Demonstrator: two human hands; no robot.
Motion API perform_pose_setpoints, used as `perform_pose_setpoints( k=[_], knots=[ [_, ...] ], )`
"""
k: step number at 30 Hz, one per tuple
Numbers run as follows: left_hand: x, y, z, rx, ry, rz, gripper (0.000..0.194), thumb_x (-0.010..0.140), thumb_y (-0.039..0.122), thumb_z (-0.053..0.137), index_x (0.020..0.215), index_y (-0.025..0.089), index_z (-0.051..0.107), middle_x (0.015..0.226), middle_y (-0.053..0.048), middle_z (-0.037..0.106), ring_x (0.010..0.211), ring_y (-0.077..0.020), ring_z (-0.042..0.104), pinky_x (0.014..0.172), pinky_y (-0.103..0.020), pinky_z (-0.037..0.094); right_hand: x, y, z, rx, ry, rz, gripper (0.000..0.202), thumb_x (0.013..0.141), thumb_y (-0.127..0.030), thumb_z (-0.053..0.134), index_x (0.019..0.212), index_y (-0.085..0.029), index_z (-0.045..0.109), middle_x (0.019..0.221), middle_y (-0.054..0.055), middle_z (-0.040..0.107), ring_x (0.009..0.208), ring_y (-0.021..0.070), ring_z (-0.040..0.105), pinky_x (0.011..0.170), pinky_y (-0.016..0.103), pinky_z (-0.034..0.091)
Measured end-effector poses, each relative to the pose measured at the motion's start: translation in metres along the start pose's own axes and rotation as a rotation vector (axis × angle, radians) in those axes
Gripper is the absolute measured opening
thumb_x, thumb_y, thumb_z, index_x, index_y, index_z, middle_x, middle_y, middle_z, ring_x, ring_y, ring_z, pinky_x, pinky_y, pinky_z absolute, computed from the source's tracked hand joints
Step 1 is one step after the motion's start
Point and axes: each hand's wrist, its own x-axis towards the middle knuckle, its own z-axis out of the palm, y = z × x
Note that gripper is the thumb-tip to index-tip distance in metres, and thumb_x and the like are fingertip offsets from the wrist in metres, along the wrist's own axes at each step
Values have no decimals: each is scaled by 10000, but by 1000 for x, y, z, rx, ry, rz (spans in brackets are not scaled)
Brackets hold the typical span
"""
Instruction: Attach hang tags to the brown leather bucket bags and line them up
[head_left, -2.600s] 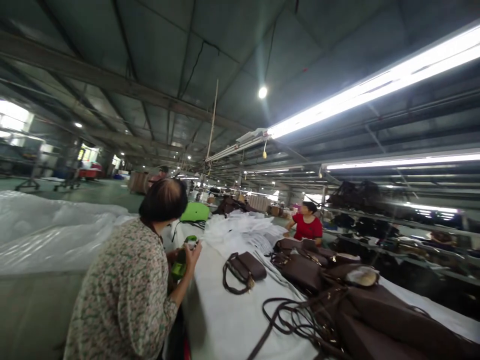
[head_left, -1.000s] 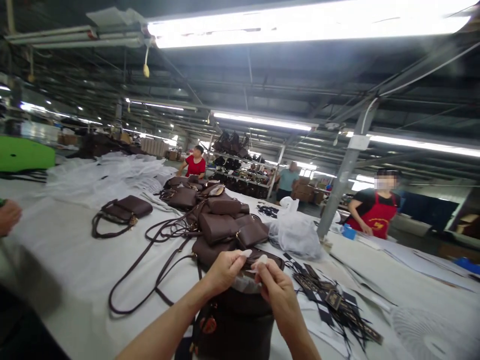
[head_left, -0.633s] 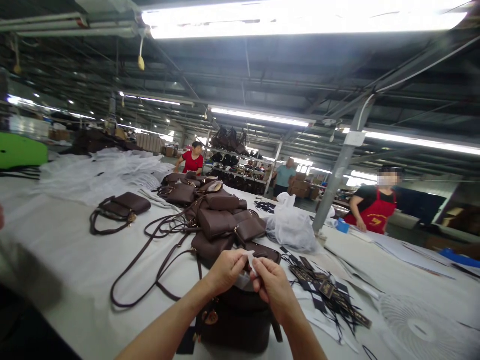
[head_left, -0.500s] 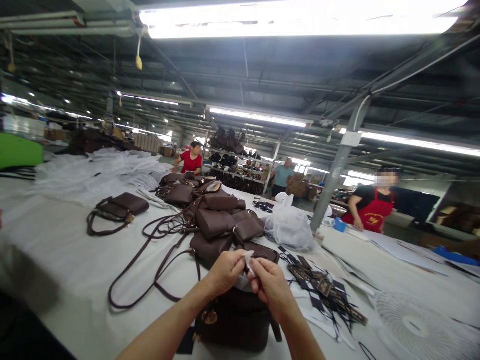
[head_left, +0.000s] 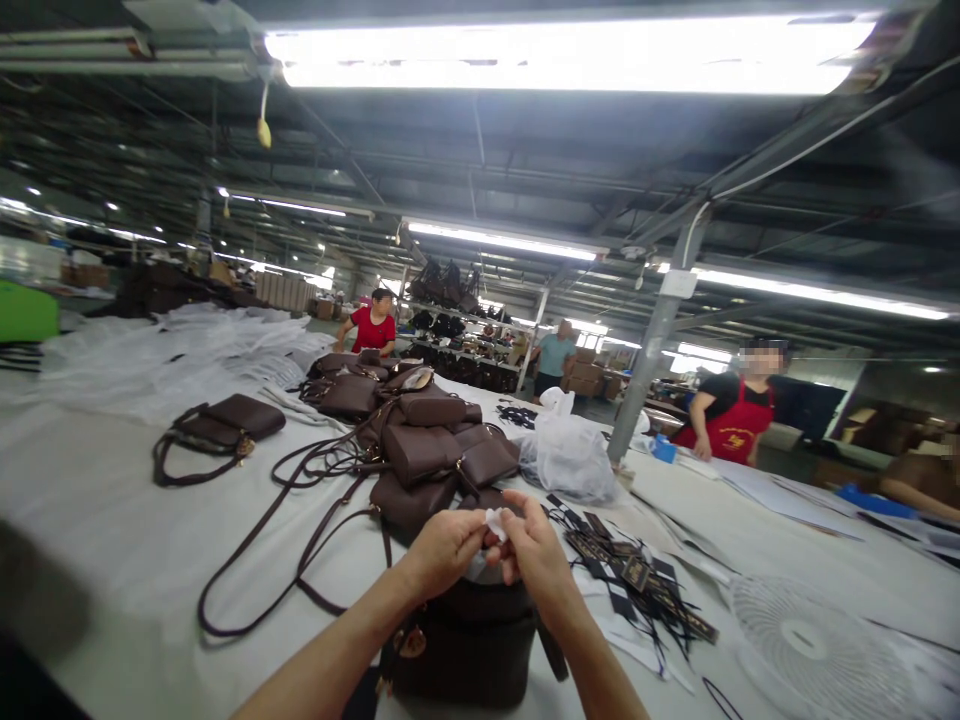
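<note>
A small piece of white paper or tissue (head_left: 495, 521) is pinched between my two hands. My left hand (head_left: 448, 547) has its fingers closed on the left side of it. On the right side, the thumb and fingers of my right hand (head_left: 531, 545) grip it. Right below them stands a dark brown bag (head_left: 463, 640) with a gold charm (head_left: 410, 641) at its left; whitish material shows at its top. Just beyond my hands lies a heap of brown bags (head_left: 424, 452) with long straps spread to the left.
Black tags with cords (head_left: 637, 575) lie right of my hands, near a white fan (head_left: 814, 640). A white plastic bundle (head_left: 570, 455) sits by a metal post (head_left: 652, 350). One brown bag (head_left: 241, 420) lies left. White sheets (head_left: 180, 350) cover the far left. Several people stand beyond.
The view has shifted slightly to the right. My right hand's index finger has lifted and straightened, and the white piece looks more crumpled. Another person's arm now shows at the right edge.
</note>
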Motion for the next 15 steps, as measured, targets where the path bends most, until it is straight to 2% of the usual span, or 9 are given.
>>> perform_pose_setpoints(
  k=[3,6,9,12,15],
  knots=[
    [1,-2,-2,-31,8,-4,308,925,293,351,694,176,517,660,10,544,626,-129,504,622,-216,371,4,-9,0,-14,-114,60,486,762,-587,520,1041,-193,468,598,-29,595,447,150,590,343,212,413],
    [1,-2,-4,-79,-14,-7,298,914,275,363,673,173,505,640,20,534,606,-119,491,604,-209,357,7,-14,-2,-133,-203,66,424,805,-569,463,970,-184,527,631,-16,599,446,149,598,329,207,386],
    [0,-2,-7,-115,-28,-23,284,908,256,367,700,164,537,675,13,573,633,-123,517,628,-213,365,8,-21,-6,-367,-245,-60,303,849,-443,460,969,-188,570,593,-34,591,397,128,549,323,199,342],
    [1,-5,-9,-113,-33,-42,284,905,269,379,700,157,541,681,12,569,644,-127,514,622,-218,354,4,-31,-6,-713,-223,-248,184,895,-276,428,893,-200,596,523,-42,572,458,121,555,433,196,367],
    [2,-9,-11,-87,-39,-59,283,900,293,393,693,155,527,650,28,510,627,-120,465,599,-217,331,-3,-42,-2,-1210,-108,-511,192,906,-160,434,814,-201,597,724,6,646,642,121,613,531,214,331]
  ],
)
